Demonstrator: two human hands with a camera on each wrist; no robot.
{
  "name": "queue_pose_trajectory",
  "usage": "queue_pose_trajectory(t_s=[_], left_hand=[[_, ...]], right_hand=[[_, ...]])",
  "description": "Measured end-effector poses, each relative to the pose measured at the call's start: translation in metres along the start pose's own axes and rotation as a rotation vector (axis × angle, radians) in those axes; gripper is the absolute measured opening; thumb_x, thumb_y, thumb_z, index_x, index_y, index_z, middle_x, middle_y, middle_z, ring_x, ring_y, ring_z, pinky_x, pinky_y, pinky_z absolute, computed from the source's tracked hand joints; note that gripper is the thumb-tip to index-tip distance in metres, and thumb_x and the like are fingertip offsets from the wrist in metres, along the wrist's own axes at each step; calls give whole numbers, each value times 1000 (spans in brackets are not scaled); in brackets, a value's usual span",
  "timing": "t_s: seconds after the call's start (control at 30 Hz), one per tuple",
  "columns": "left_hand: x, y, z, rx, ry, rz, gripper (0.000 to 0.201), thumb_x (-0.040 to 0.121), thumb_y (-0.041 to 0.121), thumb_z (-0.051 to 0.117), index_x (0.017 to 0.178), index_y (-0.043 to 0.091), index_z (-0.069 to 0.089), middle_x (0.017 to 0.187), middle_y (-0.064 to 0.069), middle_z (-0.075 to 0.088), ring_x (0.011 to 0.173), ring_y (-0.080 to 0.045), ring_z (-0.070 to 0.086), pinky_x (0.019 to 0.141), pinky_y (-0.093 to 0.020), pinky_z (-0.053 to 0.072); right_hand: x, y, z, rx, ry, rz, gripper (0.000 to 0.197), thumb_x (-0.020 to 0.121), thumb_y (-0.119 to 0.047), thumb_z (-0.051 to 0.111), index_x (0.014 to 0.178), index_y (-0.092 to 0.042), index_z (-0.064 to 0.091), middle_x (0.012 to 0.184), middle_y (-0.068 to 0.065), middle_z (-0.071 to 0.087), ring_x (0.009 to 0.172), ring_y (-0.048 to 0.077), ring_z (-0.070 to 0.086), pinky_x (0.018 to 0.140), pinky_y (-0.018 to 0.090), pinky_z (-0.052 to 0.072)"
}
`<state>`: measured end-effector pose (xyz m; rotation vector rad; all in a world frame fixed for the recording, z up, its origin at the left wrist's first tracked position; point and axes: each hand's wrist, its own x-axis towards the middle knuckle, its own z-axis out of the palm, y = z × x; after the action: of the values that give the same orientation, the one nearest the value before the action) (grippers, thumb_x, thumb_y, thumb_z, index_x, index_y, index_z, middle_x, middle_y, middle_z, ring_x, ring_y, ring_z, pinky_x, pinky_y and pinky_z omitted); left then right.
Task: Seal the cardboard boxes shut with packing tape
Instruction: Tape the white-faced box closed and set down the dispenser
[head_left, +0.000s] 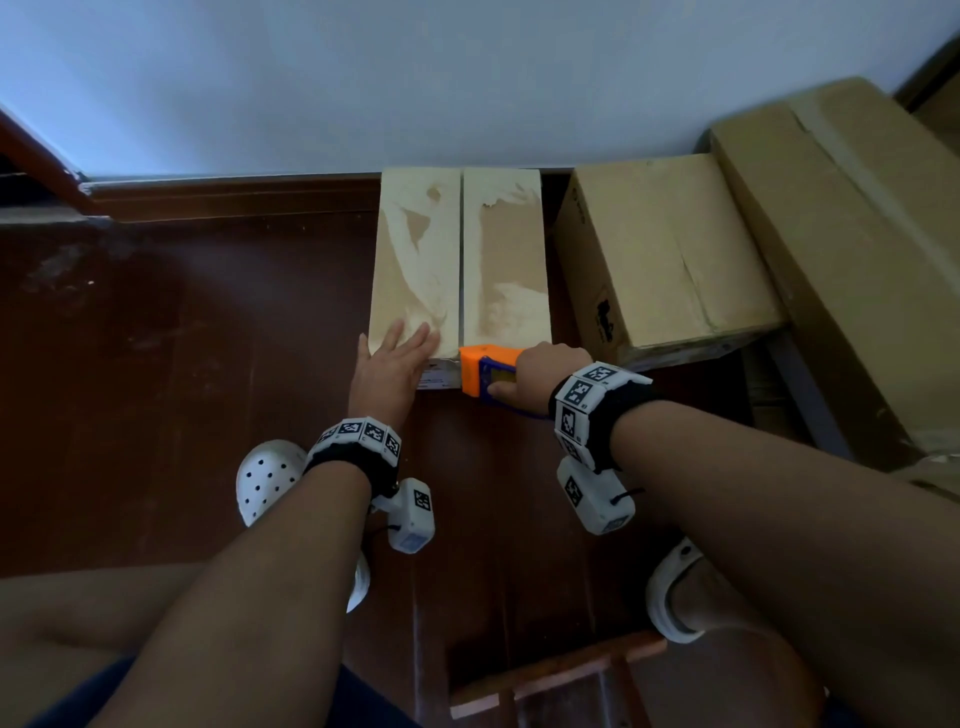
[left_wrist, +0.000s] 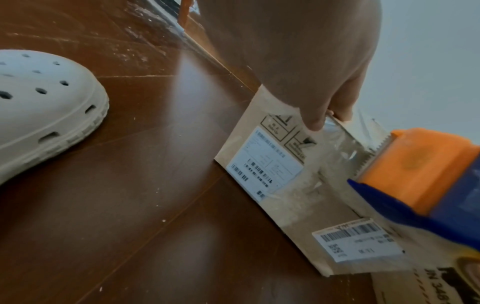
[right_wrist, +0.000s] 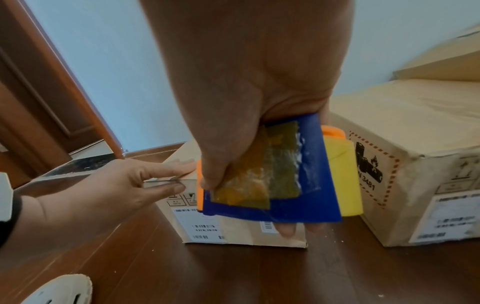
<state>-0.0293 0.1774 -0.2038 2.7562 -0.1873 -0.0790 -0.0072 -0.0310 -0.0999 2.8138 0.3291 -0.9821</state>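
right hand (head_left: 545, 376) grip holds tape dispenser (head_left: 483, 375); left hand (head_left: 392, 364) flat on box (head_left: 460, 260).

Bare floor (head_left: 208, 338) lies open left of the small box (head_left: 460, 260). On its right a bigger box (head_left: 660, 260) stands close, leaving a narrow gap; the wall (head_left: 467, 78) blocks behind.

matt cardboard box (head_left: 460, 260), glossy wood floor (head_left: 208, 338)

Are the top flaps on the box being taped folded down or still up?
Folded down: both flaps of the box lie flat, meeting at the centre seam, left hand resting on one.
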Motion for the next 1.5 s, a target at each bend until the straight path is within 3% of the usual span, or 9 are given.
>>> queue_pose_trajectory(t_s=[0.17, 0.3, 0.5, 0.8, 1.0, 1.13, 1.33, 1.5], left_hand=[[0, -7, 3, 32, -17, 10, 49, 100, 18, 49, 145, 35, 39, 151, 14, 37, 147, -16, 20, 118, -54, 10], [-1, -4, 1, 34, -40, 8, 50, 101, 17, 48, 146, 35, 37, 152, 14, 35, 147, -15, 18, 119, -51, 8], [0, -8, 0, 12, -39, 8, 53, 99, 13, 50, 145, 35, 38, 151, 13, 37, 146, -16, 21, 120, -50, 8], [1, -3, -7, -12, -58, -26, 43, 103, 24, 43, 144, 33, 42, 150, 11, 39, 146, -17, 23, 120, -48, 5], [1, 1, -11, -36, -72, -32, 42, 102, 23, 46, 143, 31, 45, 149, 10, 40, 146, -18, 24, 119, -49, 7], [2, 0, -10, -21, -87, -23, 41, 102, 26, 44, 143, 33, 44, 149, 12, 39, 146, -16, 23, 120, -50, 9], [2, -2, -10, -15, -66, -11, 41, 101, 28, 45, 142, 33, 45, 148, 12, 40, 145, -17, 24, 119, -51, 12], [3, -3, -8, 15, -74, 3, 41, 102, 29, 43, 143, 33, 44, 148, 12, 40, 145, -20, 26, 117, -52, 12]], right_hand=[[1, 3, -5, -62, 36, -13, 57, 88, -68, 44, 64, -16, 46, 67, 1, 49, 55, 16, 48, 50, 24, 35], [-4, 9, -3, -69, 69, -13, 57, 88, -68, 44, 63, -16, 44, 66, 1, 46, 55, 16, 44, 57, 28, 39], [-14, 35, -1, -9, 41, 30, 57, 88, -68, 43, 64, -16, 46, 69, 2, 47, 58, 16, 46, 60, 30, 37], [-36, 122, 17, -12, -65, 211, 56, 88, -68, 44, 72, -15, 53, 70, 3, 53, 59, 18, 51, 53, 27, 39], [-30, 121, 14, -8, -82, 222, 55, 89, -66, 44, 69, -15, 50, 70, 3, 53, 59, 18, 50, 57, 28, 41], [-23, 121, 12, -12, -67, 224, 56, 89, -65, 46, 67, -15, 50, 65, 3, 52, 55, 17, 50, 49, 25, 37], [-11, 109, 10, 25, -89, 242, 56, 89, -65, 46, 74, -12, 58, 67, 4, 55, 56, 18, 52, 48, 25, 37], [-2, 102, -2, 60, -104, 246, 55, 90, -61, 49, 66, -12, 50, 66, 3, 52, 54, 17, 48, 46, 26, 33]])
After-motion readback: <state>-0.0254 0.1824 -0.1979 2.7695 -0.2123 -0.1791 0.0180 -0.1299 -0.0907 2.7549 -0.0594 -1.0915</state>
